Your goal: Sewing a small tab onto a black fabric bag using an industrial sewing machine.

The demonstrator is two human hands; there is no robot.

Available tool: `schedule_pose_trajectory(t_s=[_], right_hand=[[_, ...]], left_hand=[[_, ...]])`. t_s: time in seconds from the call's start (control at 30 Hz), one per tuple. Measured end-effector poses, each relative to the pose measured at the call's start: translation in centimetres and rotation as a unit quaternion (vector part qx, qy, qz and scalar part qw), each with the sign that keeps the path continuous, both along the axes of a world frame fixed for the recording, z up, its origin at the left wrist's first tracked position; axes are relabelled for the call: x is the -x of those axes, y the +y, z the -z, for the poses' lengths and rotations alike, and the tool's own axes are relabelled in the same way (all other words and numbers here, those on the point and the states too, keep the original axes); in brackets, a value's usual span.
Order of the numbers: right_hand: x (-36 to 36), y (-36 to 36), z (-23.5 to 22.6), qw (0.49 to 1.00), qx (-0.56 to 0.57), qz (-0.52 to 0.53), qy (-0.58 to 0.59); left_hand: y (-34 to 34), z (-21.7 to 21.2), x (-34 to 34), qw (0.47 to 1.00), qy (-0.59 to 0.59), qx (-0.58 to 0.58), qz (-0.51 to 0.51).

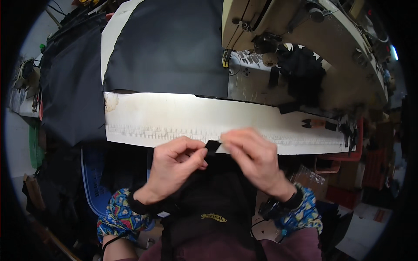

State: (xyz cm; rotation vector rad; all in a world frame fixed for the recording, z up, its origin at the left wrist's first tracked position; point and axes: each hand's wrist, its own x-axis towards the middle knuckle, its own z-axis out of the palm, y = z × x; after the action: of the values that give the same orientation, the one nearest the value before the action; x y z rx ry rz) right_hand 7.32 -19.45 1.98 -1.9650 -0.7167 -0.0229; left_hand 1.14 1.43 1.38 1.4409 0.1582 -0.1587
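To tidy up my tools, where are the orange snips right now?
In the head view, the orange snips lie toward the right end of the white tabletop, right of the right hand.

I make this out to be a sewing workshop: my view takes in a cream sewing machine (311, 35), a white worktable (183, 111) with ruler markings (174, 132) along its edge, large dark cloth-like panels (170, 48), orange-and-black snips (319, 124) and a blue plastic basket (92, 189)
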Motion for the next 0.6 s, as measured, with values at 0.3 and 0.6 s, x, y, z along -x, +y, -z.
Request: schedule_pose_trajectory(t_s=[0.3, 0.6], right_hand=[[-11.3, 1.3, 2.9, 0.993, 0.07, -0.012, -0.093], [-12.1, 2.4, 3.2, 0.999, -0.016, 0.006, -0.035]], left_hand=[[2.8, -0.9, -4.4, 0.977, -0.094, -0.191, 0.017], [3.0, -1.1, -8.1, 0.922, -0.226, -0.297, 0.107]])
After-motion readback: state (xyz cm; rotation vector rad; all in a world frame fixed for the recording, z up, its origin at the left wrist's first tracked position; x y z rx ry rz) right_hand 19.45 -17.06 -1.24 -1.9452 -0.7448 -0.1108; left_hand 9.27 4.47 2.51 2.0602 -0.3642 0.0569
